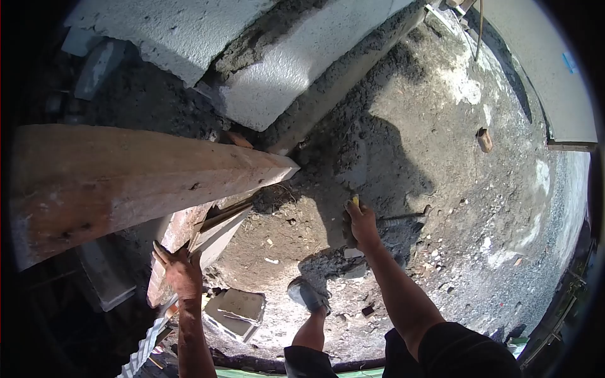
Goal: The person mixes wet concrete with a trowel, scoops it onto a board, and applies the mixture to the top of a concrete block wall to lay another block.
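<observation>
As left hand grips plank, right hand tool, rubble litters ground.

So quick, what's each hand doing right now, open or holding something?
Left hand: closed on the edge of the wooden board.
Right hand: closed around a yellow-tipped tool; which tool cannot be told.

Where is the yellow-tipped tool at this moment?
The yellow-tipped tool is right of centre in the head view, gripped in the right hand over mortar, right of the end of the wooden beam; the left hand grips a reddish board lower left.
</observation>
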